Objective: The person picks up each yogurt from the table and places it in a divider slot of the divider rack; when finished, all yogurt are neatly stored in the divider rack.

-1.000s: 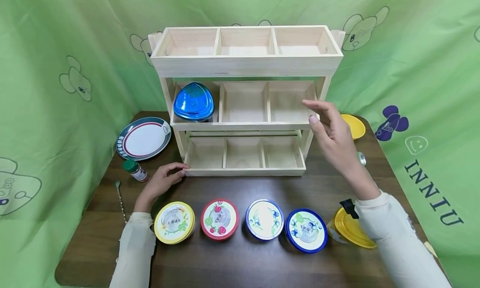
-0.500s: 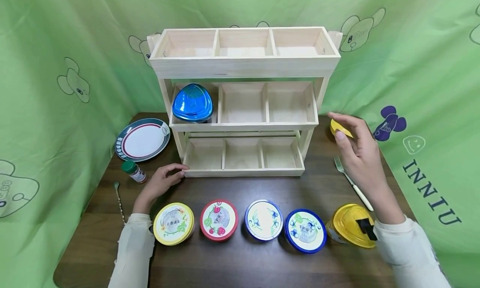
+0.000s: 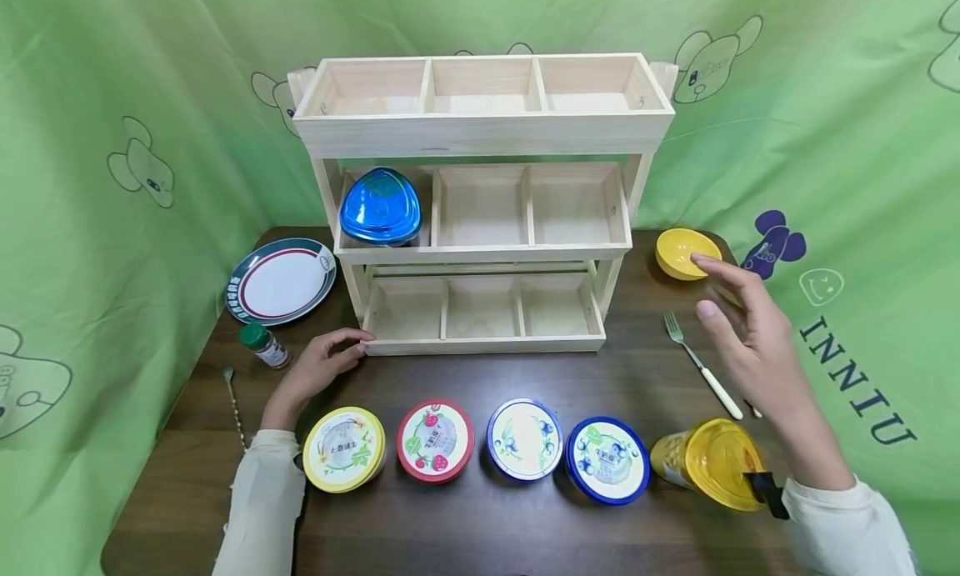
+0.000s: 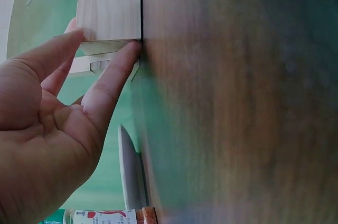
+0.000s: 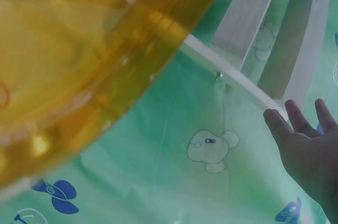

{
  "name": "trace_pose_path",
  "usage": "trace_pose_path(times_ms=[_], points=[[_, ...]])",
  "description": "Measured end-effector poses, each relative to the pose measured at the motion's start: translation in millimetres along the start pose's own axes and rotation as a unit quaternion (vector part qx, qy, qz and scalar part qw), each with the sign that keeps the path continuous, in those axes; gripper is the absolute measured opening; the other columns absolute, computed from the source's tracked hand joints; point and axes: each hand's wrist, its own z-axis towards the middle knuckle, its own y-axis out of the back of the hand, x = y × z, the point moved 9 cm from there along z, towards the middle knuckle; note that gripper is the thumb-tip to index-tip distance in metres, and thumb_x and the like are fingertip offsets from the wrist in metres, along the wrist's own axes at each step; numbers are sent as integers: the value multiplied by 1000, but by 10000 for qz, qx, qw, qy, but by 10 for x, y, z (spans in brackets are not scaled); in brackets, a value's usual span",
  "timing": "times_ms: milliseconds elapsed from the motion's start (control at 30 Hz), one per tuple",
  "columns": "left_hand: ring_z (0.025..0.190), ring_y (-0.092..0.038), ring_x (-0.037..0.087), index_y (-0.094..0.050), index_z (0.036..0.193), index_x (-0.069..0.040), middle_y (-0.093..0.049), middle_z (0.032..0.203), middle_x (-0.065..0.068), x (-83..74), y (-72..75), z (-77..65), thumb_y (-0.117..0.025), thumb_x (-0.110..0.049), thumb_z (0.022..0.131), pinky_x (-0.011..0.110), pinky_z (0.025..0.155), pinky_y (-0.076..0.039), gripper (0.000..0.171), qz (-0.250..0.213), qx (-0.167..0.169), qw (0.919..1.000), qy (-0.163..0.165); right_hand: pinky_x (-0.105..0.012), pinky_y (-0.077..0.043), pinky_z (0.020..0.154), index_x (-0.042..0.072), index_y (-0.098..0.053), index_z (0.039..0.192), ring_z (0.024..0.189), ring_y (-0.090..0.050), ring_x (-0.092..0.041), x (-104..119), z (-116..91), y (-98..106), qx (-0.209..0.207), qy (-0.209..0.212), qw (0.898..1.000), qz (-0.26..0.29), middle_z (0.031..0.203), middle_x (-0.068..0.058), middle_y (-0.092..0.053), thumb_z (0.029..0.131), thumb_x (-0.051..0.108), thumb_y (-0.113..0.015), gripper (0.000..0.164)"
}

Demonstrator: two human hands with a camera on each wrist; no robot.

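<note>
1. Left hand (image 3: 318, 368), lower left of centre: fingers apart, tips touching the bottom-tier corner of the wooden rack (image 3: 480, 134), which stands upper centre.
2. Right hand (image 3: 761, 355), right of frame: fingers loosely spread above the counter (image 3: 525, 526), near a yellow bowl (image 3: 677, 251) and fork (image 3: 705, 369).
3. Blue-lidded jar (image 3: 381, 207): middle tier, left compartment.
4. Four round tubs (image 3: 435, 440): lower centre, in a row.

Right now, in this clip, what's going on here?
A person's left hand touches the bottom tier's left corner on a wooden shelf. The right hand is raised, holding nothing. A blue-topped container sits in the middle tier's left compartment. On the table before the shelf, four round-lidded tubs and a yellow-topped container form a row.
</note>
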Motion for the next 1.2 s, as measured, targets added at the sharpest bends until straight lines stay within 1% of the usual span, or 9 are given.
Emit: trace_pose_path(times_ms=[133, 300, 400, 567, 667, 933, 1067, 1200], points=[[133, -57, 36, -65, 141, 3, -58, 148, 25, -6, 13, -6, -60, -16, 114, 39, 109, -56, 34, 61, -11, 10000, 21, -16, -43, 117, -2, -52, 155, 146, -51, -11, 27, -16, 39, -40, -11, 10000, -5, 158, -3, -57, 110, -4, -55, 46], [134, -57, 36, -65, 142, 4, -56, 151, 26, 6, -5, -8, -60, -15, 114, 34, 108, -56, 34, 3, 1, 10000, 37, -16, -44, 116, -1, -53, 155, 145, -52, -9, 81, 8, 74, -103, -64, 9999, -85, 158, -1, -57, 110, -3, -55, 45], [135, -56, 36, -65, 142, 4, -55, 152, 26, 12, -14, -11, -60, -15, 114, 32, 108, -56, 34, -41, 2, 10000, 52, -16, -44, 116, -1, -53, 155, 145, -52, -10, 116, 21, 106, -142, -41, 9998, -117, 158, -2, -57, 110, -3, -54, 44], [135, -56, 36, -65, 142, 4, -55, 151, 26, 4, -10, -13, -60, -16, 114, 35, 109, -56, 35, -41, -16, 10000, 28, -15, -44, 115, 0, -52, 155, 145, -52, -11, 165, 18, 161, -141, -8, 9998, -161, 159, -5, -57, 110, -2, -54, 45], [135, -56, 36, -65, 142, 4, -55, 151, 26, 1, -7, -10, -60, -16, 114, 38, 109, -56, 35, -51, -19, 10000, 13, -14, -44, 114, 0, -53, 155, 145, -52, -11, 167, -8, 196, -141, -53, 9997, -181, 159, -3, -57, 110, -2, -54, 45], [136, -56, 36, -64, 142, 6, -55, 151, 27, -4, -9, -12, -60, -16, 114, 40, 111, -55, 36, -129, -4, 9999, -11, -11, -40, 115, 2, -53, 156, 147, -48, -8, 79, -160, 299, -134, -385, 9986, -351, 157, 4, -57, 111, -2, -54, 46], [138, -55, 38, -64, 142, 6, -55, 151, 27, -15, -5, -16, -60, -16, 114, 42, 112, -54, 36, -120, -15, 9999, 7, -11, -40, 115, 2, -51, 157, 148, -47, -10, 18, -265, 350, -203, -479, 9982, -282, 159, 3, -55, 111, -3, -52, 47], [139, -53, 39, -63, 143, 6, -55, 151, 27, -15, -9, -16, -59, -16, 114, 43, 112, -53, 36, -103, -8, 9999, 41, -11, -43, 113, 0, -50, 158, 146, -48, -11, -45, -376, 392, -280, -490, 9982, -208, 160, 0, -54, 110, -5, -50, 48]])
